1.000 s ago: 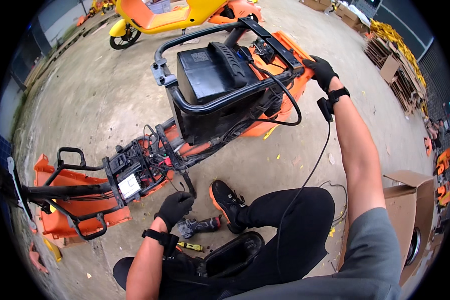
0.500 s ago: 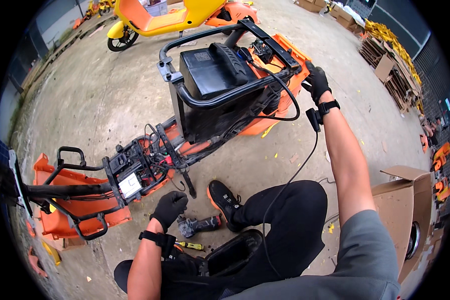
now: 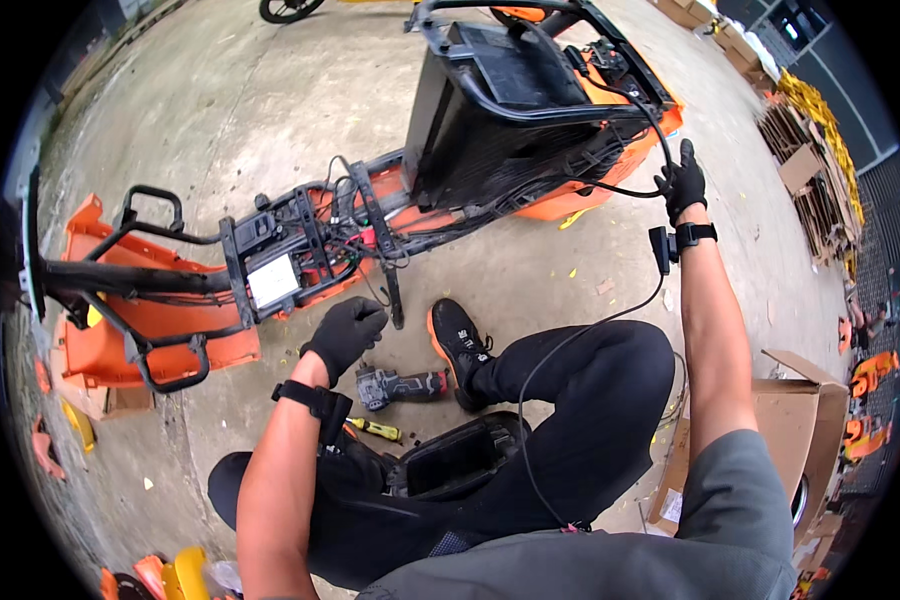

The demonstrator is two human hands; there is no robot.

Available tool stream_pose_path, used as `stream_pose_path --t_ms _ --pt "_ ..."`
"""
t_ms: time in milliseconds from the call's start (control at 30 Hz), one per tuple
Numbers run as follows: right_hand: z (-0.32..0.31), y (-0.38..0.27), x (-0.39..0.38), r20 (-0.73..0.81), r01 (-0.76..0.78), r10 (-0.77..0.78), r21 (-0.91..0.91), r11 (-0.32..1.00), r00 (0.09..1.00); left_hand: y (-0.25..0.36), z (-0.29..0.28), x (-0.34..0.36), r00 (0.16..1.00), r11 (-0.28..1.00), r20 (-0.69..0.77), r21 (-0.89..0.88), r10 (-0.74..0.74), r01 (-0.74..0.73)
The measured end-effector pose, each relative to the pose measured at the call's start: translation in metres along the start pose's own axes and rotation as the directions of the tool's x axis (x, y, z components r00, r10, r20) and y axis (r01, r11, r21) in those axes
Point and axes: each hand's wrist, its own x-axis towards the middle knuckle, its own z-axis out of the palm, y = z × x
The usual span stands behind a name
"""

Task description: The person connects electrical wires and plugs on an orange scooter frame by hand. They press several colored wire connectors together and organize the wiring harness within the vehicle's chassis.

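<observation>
One stripped orange-and-black scooter (image 3: 372,200) stretches across in front of you. Its orange plastic rear panel (image 3: 632,160) just lost your black-gloved right hand (image 3: 683,187), fingers now loosely spread by the looped black cable (image 3: 626,191), so you're not holding that end. Your black-gloved left hand (image 3: 347,335) is curled; can't tell if it's gripping anything.

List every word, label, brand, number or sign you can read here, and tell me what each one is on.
None can be quoted; these marks are too small or blurred to read:
Black shoe: small white marks, unreadable.
White panel set in the black frame: any writing too faint to make out.
Pale sticker on the cardboard box: print too small.
</observation>
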Motion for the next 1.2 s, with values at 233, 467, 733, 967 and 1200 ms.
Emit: stream_pose_path --t_ms 233,467,733,967,1200 --pt "-0.040 0.019 0.007 0.496 -0.107 0.366 -0.475 0.874 0.787 -0.032 -0.010 0.031 0.996 0.972 -0.086 0.236 0.026 -0.005" --pt "0.044 0.088 -0.103 0.731 0.381 0.606 -0.681 0.626 0.312 -0.076 -0.032 0.034 0.958 0.886 -0.205 0.379 -0.202 0.268" --pt "0.153 0.132 -0.211 0.852 0.856 0.508 -0.165 0.490 -0.127 -0.088 -0.005 0.037 0.968 0.971 -0.122 0.067 -0.221 0.230" --pt "0.198 0.174 -0.256 0.822 0.829 0.563 -0.257 0.497 -0.083 -0.142 0.050 0.078 0.920 0.986 -0.371 -0.153 -0.124 0.071" --pt "0.193 0.214 -0.263 0.735 0.689 0.677 -0.475 0.547 -0.030 -0.105 0.064 0.072 0.960 0.643 -0.104 -0.760 -0.260 0.092"
